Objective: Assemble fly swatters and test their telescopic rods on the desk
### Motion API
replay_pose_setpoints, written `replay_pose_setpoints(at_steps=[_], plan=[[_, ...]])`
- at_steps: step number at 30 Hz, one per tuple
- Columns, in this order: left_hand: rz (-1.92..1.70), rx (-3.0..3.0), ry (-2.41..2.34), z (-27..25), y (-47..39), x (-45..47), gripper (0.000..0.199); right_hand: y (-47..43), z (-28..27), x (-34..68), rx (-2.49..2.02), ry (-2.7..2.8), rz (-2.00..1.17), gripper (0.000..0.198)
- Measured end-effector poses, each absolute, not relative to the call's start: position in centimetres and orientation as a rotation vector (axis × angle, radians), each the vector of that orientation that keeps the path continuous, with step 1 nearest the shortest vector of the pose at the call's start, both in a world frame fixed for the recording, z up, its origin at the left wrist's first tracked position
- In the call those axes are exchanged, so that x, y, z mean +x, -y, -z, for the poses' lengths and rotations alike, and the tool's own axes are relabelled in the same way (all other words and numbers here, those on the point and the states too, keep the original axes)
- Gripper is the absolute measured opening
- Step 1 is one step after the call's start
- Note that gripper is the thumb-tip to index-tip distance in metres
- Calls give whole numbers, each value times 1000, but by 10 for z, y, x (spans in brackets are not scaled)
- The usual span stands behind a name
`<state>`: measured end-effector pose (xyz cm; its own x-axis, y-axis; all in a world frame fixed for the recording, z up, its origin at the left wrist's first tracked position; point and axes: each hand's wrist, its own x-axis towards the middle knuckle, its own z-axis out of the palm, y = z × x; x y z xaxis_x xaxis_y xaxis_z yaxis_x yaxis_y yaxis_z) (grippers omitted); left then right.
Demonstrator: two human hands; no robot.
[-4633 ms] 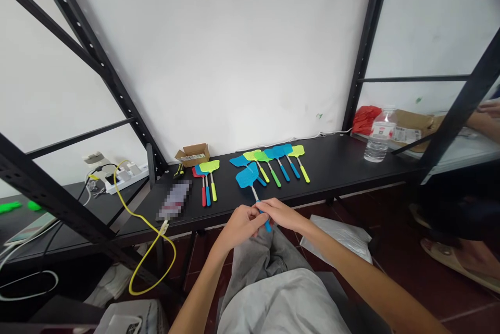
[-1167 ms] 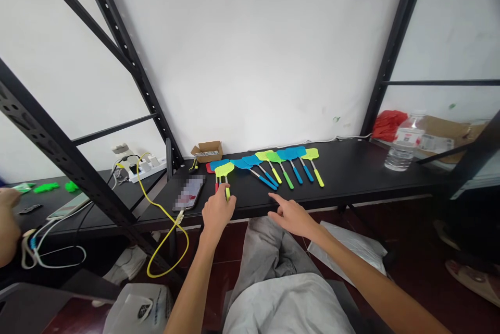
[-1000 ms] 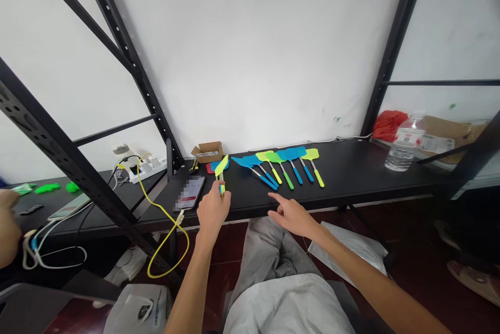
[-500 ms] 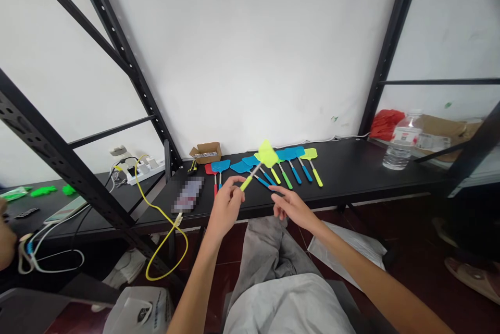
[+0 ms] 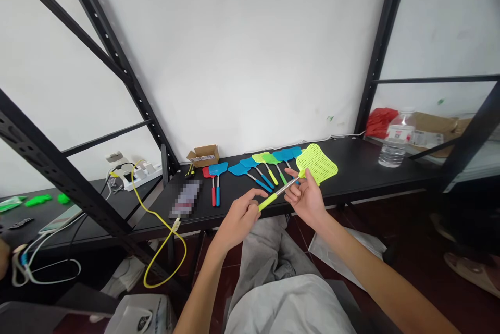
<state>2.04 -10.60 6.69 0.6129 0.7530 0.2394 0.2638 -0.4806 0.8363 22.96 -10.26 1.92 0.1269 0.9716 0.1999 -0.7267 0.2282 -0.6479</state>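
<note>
A yellow-green fly swatter (image 5: pixel 318 163) with a perforated head and a metal shaft is held up over the front of the black shelf. My left hand (image 5: pixel 241 219) is closed around its yellow-green handle. The fingers of my right hand (image 5: pixel 307 196) pinch it where the shaft meets the head. Behind it several more fly swatters lie in a row: a red swatter (image 5: pixel 213 190), blue swatters (image 5: pixel 217 168), a yellow swatter (image 5: pixel 261 158) and a green swatter (image 5: pixel 271 159). My right hand and the held swatter hide part of the row's right end.
On the black shelf (image 5: pixel 351 159) are a small cardboard box (image 5: pixel 203 156), a blurred phone (image 5: pixel 187 197) on a yellow cable (image 5: pixel 156 211), and a water bottle (image 5: pixel 396 138) at the right. A power strip (image 5: pixel 142 176) lies left, past the black upright (image 5: pixel 117 58).
The held swatter has come nearer and swung right, with its shaft showing longer. My right hand, empty before, now grips it near the head.
</note>
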Motion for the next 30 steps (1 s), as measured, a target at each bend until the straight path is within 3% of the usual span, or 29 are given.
replay_pose_setpoints(at_steps=[15, 30], plan=[[-808, 2303, -879, -59, 115, 41, 39, 115, -8, 205, -792, 1156, -964, 29], [-699, 2048, -763, -58, 116, 41, 44, 111, -17, 213, -755, 1338, -840, 26]])
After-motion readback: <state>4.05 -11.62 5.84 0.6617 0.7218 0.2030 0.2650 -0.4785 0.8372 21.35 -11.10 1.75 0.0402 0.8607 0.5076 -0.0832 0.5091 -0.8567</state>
